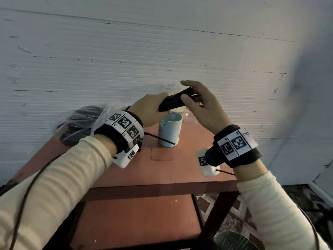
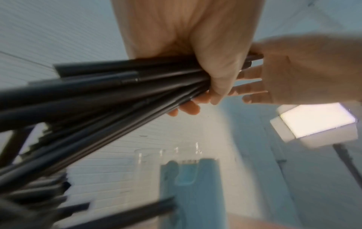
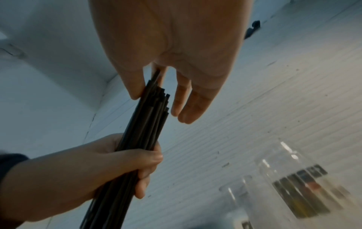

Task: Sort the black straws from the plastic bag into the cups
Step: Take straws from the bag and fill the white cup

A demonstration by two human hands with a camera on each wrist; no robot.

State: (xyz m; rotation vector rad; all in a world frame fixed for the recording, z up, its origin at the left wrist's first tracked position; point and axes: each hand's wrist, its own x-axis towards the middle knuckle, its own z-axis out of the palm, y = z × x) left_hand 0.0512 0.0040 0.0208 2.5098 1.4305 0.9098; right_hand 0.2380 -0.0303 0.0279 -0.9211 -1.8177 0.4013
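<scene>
Here the left hand (image 1: 153, 109) grips thin, matte black straws (image 1: 173, 102), bunched.

Wall: a white wall (image 1: 162, 51) with fine horizontal ribbing is seen across the upper half of the head view; it is marked by dark scuffs and a thin seam line near the top.
Corner: a shaded corner (image 1: 306, 87) is formed at the right of the frame.
Desk: a reddish-brown desk (image 1: 162, 170) is set against the wall; a shallow rectangular recess is seen in its top.
Lower shelf: a shelf (image 1: 135, 222) of the same colour is carried below, between dark frame legs.
Floor: patterned tiles (image 1: 302, 199), dark and light, are seen at lower right.
Light: dim, cool light; the wall is brightest at centre.
</scene>
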